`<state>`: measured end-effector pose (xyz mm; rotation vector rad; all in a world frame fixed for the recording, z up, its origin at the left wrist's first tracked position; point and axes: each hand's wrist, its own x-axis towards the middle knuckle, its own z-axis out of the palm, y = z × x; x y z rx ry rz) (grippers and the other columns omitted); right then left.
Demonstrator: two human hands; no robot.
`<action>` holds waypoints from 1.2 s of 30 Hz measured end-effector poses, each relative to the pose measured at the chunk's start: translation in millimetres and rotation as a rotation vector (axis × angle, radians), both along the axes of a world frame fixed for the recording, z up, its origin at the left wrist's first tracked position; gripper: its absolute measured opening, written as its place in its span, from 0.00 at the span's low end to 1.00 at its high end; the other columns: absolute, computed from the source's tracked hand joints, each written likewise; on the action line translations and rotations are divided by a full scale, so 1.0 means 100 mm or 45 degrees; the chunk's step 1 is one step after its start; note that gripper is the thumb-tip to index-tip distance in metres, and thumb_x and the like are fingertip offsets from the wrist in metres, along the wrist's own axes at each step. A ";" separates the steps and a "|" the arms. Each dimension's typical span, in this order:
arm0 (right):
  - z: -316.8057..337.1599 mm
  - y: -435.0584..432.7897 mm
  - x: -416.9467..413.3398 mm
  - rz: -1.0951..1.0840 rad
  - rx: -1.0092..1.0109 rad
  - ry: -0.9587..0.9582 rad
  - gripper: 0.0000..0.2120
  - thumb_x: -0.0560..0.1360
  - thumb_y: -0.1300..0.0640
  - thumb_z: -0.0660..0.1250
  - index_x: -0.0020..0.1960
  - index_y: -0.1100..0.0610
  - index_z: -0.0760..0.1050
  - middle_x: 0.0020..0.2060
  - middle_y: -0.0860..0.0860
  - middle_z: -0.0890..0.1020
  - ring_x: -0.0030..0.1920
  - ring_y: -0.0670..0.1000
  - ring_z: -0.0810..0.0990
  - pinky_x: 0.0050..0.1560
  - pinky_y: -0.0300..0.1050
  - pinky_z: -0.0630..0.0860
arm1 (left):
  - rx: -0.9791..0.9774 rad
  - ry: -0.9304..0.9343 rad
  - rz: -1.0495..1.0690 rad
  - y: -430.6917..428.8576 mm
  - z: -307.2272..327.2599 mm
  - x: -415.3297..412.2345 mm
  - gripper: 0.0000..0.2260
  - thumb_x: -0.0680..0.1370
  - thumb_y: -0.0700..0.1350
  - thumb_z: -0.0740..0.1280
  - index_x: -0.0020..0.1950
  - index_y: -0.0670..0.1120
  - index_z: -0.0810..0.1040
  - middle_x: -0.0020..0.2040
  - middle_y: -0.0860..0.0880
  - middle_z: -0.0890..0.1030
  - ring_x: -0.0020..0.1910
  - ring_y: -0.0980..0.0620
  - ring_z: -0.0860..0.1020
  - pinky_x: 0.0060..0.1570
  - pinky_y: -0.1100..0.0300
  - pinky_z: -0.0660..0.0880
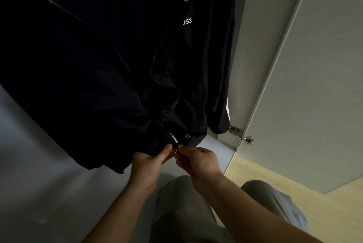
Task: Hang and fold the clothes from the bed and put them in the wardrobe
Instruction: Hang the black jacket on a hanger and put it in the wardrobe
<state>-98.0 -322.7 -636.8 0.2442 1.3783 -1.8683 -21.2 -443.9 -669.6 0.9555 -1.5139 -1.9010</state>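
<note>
A dark navy jacket (102,62) hangs inside the wardrobe and fills the upper left of the view; it has metal snaps and white "953" print. Its front is open lower down, with the zipper's silver teeth (173,138) showing at the hem. My left hand (150,161) pinches the left side of the hem at the zipper's bottom end. My right hand (196,159) pinches the right side of the hem, right against the left hand. The top of the jacket and any hanger are out of view.
The wardrobe's pale floor panel (39,154) lies under the jacket. Its open door (314,85) stands at the right on a metal hinge (240,134). Light wooden flooring (275,180) runs along the right. My legs in grey trousers (182,209) are below my hands.
</note>
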 end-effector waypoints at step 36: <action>-0.19 -0.25 0.24 0.421 0.321 -0.064 0.15 0.83 0.53 0.62 0.42 0.59 0.78 0.26 0.50 0.75 0.25 0.47 0.70 0.27 0.40 0.64 | -0.628 -0.446 -0.286 -0.29 -0.15 0.22 0.11 0.73 0.44 0.78 0.49 0.56 0.80 0.46 0.58 0.83 0.47 0.66 0.80 0.43 0.70 0.75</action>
